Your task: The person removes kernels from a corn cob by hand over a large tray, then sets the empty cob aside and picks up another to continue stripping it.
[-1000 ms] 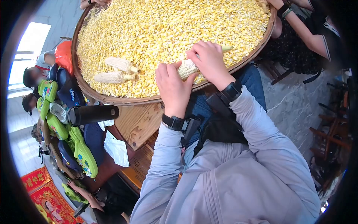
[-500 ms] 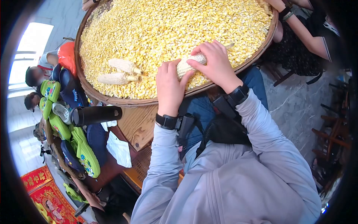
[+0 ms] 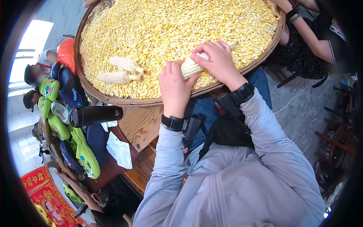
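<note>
Between my two hands is a corn cob [image 3: 191, 68] with pale kernels on it, held over the near edge of a wide round basket [image 3: 124, 102]. My left hand [image 3: 175, 84] grips its lower left end, thumb beneath and fingers above. My right hand [image 3: 217, 60] is wrapped over the upper right end, thumb pressed on the kernels. The cob's thin tip [image 3: 235, 44] pokes out beyond my right fingers. Loose yellow kernels [image 3: 162, 34] fill the basket. To the left of my left hand, two stripped cobs [image 3: 123, 63] lie side by side on the kernels.
Left of the basket, a black bottle [image 3: 96, 115] lies beside green shoes [image 3: 86, 151] and a white packet [image 3: 118, 150]. A wooden board [image 3: 140, 126] is under the basket's near rim. Another person's arm [image 3: 306, 34] reaches in at the upper right, near stools [image 3: 334, 138].
My right thumb has moved up along the cob, and more of its kernels show between my hands. My left hand has shifted slightly right and stays on the cob.
</note>
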Tool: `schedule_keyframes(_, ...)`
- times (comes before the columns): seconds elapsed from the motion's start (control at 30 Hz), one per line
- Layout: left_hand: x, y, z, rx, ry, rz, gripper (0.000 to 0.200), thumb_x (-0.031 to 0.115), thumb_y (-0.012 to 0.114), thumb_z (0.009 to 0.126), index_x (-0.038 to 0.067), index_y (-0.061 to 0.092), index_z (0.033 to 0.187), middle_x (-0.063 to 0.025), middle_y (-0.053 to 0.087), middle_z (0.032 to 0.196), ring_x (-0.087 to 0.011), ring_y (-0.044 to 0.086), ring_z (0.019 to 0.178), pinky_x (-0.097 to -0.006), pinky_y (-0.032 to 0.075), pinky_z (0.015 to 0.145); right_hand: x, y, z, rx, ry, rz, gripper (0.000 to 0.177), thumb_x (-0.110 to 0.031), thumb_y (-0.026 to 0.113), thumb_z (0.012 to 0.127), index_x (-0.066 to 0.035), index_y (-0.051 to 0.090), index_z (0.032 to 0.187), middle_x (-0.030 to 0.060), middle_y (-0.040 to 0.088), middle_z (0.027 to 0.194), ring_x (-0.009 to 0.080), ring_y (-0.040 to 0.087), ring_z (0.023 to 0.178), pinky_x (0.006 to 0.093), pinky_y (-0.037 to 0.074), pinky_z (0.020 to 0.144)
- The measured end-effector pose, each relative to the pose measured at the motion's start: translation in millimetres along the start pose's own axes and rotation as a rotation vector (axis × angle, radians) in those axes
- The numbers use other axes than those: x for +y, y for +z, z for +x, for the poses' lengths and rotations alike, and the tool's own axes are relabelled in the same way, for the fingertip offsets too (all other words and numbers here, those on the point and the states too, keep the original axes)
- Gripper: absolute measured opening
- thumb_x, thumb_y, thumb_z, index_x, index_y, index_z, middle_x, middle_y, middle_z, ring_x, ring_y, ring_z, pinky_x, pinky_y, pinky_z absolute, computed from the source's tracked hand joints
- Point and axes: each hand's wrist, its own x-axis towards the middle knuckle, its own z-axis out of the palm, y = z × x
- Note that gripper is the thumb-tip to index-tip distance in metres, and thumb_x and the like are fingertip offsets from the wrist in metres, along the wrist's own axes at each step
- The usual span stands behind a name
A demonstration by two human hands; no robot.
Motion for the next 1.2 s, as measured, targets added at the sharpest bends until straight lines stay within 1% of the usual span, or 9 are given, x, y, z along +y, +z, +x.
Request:
schedule_keyframes(0.13,1,1,0,0.006,0.013,0.008,0.059,0.031,0.092,0.073,0.005,0.064,0.116,-0.0137,0.064,0.105,-0.0347,0.062,0.101,-0.0457,0.047,0.086,0,0,-2,0.017,-0.027,-0.04,0.031,-0.045,0.071,0.093,-0.014,0.071,0.091,0.0017,0.071,0.096,0.0259,0.063,0.104,0.0467,0.031,0.115)
schedule_keyframes(0.33,1,1,0,0.015,0.01,0.009,0.059,0.03,0.093,0.072,0.005,0.064,0.116,-0.0138,0.064,0.105,-0.0349,0.061,0.101,-0.0456,0.047,0.086,-1,13,5,0.003,0.141,-0.103,0.032,-0.047,0.072,0.092,-0.015,0.072,0.088,0.002,0.07,0.096,0.0257,0.063,0.104,0.0466,0.031,0.114)
schedule_keyframes(0.43,1,1,-1,0.015,-0.006,-0.009,0.059,0.03,0.093,0.071,0.005,0.064,0.116,-0.0135,0.063,0.105,-0.0349,0.061,0.101,-0.0457,0.047,0.085,-3,9,4,0.002,0.133,-0.068,0.032,-0.048,0.073,0.091,-0.015,0.073,0.089,0.0025,0.07,0.096,0.0256,0.063,0.105,0.0471,0.031,0.113)
schedule_keyframes(0.6,1,1,-1,0.017,-0.015,-0.014,0.058,0.029,0.093,0.07,0.005,0.064,0.115,-0.0134,0.063,0.105,-0.0349,0.061,0.101,-0.0457,0.048,0.085,-6,-1,-1,-0.009,-0.003,-0.057,0.032,-0.049,0.074,0.089,-0.017,0.075,0.093,0.0038,0.07,0.096,0.026,0.062,0.109,0.0479,0.03,0.115)
schedule_keyframes(0.7,2,-1,1,0.031,0.002,0.004,0.056,0.031,0.093,0.072,0.003,0.065,0.111,-0.0147,0.066,0.1,-0.0362,0.064,0.099,-0.0463,0.051,0.085,-6,1,0,-0.014,0.048,-0.043,0.03,-0.047,0.075,0.089,-0.017,0.075,0.091,0.0033,0.07,0.095,0.0265,0.063,0.106,0.0482,0.03,0.115)
schedule_keyframes(0.93,3,-1,1,0.029,-0.006,0.002,0.057,0.031,0.093,0.072,0.003,0.066,0.113,-0.0143,0.066,0.1,-0.0361,0.064,0.099,-0.0463,0.051,0.085,-5,15,4,0.038,0.11,-0.144,0.027,-0.041,0.073,0.093,-0.015,0.074,0.087,0.0029,0.07,0.092,0.0273,0.063,0.099,0.0481,0.032,0.113)
schedule_keyframes(1.03,2,0,0,0.043,0.019,0.003,0.059,0.033,0.093,0.072,0.003,0.067,0.115,-0.0138,0.066,0.101,-0.0357,0.064,0.099,-0.0462,0.05,0.085,-3,11,3,0.052,0.101,-0.076,0.028,-0.041,0.072,0.094,-0.014,0.074,0.087,0.0032,0.07,0.092,0.028,0.063,0.099,0.0473,0.033,0.112)
schedule_keyframes(1.1,3,0,-1,0.041,0.006,0.033,0.059,0.035,0.092,0.073,0.005,0.067,0.116,-0.0129,0.065,0.103,-0.0346,0.063,0.1,-0.0454,0.049,0.085,-3,3,0,0.051,0.028,0.0,0.028,-0.041,0.072,0.094,-0.014,0.074,0.088,0.0036,0.07,0.091,0.028,0.063,0.099,0.0469,0.034,0.112)
schedule_keyframes(1.2,2,1,-2,0.044,0.026,0.052,0.059,0.036,0.091,0.073,0.006,0.067,0.117,-0.0119,0.065,0.105,-0.0332,0.063,0.102,-0.0445,0.048,0.085,-7,-1,-5,0.068,-0.004,-0.066,0.028,-0.041,0.072,0.093,-0.014,0.074,0.09,0.0042,0.07,0.093,0.0273,0.063,0.1,0.0475,0.034,0.111)
